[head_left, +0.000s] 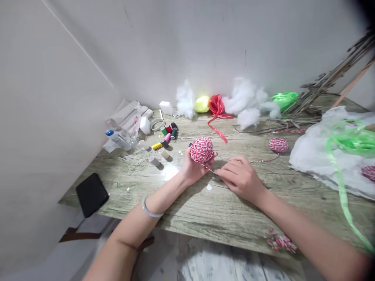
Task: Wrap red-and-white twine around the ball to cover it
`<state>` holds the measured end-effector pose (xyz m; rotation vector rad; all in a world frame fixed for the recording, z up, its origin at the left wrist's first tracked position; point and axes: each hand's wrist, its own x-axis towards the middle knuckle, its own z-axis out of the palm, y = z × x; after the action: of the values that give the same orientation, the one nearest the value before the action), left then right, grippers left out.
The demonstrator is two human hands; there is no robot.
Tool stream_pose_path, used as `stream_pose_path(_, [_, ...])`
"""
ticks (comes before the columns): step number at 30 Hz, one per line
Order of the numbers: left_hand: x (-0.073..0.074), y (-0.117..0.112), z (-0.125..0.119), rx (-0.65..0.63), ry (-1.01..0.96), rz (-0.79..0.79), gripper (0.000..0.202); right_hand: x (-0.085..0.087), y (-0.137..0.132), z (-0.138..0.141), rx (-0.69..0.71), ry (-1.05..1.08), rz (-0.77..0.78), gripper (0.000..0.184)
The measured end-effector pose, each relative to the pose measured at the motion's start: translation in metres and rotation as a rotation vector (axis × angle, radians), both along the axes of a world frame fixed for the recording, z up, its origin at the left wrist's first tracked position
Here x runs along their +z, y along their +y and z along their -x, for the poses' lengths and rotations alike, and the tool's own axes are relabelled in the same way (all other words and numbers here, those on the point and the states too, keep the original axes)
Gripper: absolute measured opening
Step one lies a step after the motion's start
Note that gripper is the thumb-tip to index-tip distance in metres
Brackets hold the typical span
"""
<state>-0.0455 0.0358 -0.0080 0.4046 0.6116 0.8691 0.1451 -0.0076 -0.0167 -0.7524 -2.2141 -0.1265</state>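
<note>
A ball of red-and-white twine (pixel 202 150) rests in the palm of my left hand (pixel 193 169), its fingers curled around the lower side. From the ball a strand runs down to my right hand (pixel 240 177), which pinches it between thumb and fingers just above the table. Beyond my right hand the twine continues across the wood to a smaller red-and-white twine ball (pixel 278 145). A small white paper scrap (pixel 209 187) lies below the two hands.
Several thread spools (pixel 164 142) and a clear bottle with a blue cap (pixel 118 138) lie left. Along the wall are white stuffing (pixel 241 97), red ribbon (pixel 216 104) and dry twigs (pixel 325 88). A white plastic bag (pixel 307 152) lies right, a black phone (pixel 92 194) at the left edge.
</note>
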Motion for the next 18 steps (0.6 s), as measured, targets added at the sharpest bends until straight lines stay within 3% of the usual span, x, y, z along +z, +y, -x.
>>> stream_pose_path(6, [-0.007,0.007,0.001,0.082,0.112,-0.071,0.054,-0.004,0.005,-0.008,-0.059,0.000,0.104,0.011])
stream_pose_path(10, [-0.017,0.017,0.005,0.269,0.507,-0.229,0.052,-0.013,0.016,-0.019,-0.185,-0.025,0.222,0.010])
stream_pose_path(14, [-0.021,0.021,0.011,0.401,0.686,-0.329,0.052,-0.019,0.025,-0.027,-0.335,-0.082,0.303,0.008])
stream_pose_path(18, [-0.017,0.018,0.013,0.416,0.796,-0.401,0.047,-0.019,0.028,-0.030,-0.435,-0.014,0.272,0.029])
